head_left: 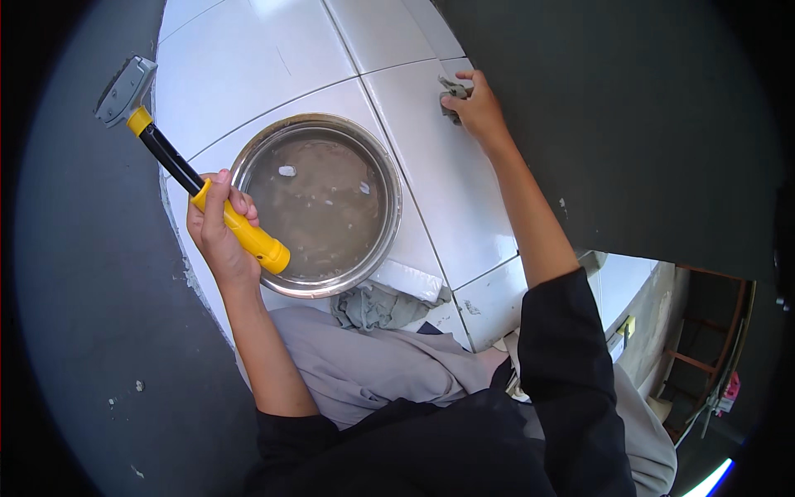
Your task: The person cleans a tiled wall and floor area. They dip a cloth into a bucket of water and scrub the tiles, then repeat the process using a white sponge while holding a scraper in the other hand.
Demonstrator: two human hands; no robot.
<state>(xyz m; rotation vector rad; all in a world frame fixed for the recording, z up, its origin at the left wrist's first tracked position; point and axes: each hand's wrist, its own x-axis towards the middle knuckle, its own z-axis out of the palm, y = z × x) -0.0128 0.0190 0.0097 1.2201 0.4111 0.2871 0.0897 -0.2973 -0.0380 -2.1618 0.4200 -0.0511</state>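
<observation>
My left hand (222, 219) is wrapped round the yellow and black handle of a long scraper (170, 157). Its grey metal head points up and away to the far left, and the handle's butt end hangs over the rim of a round metal basin (389, 240). Murky grey-brown water (323, 215) fills the basin, with a few white bits floating in it. On the right, my right hand (480, 112) pinches a crumpled grey rag (451, 99) against the white tiles, close to the dark wall.
White tiles (447, 199) with dark joints lie under the basin. A larger grey cloth (377, 306) and a white block (410, 280) sit at its near side, by my knees. Dark grey surfaces rise on the left (91, 273) and right (629, 124). A brown rack (712, 348) stands lower right.
</observation>
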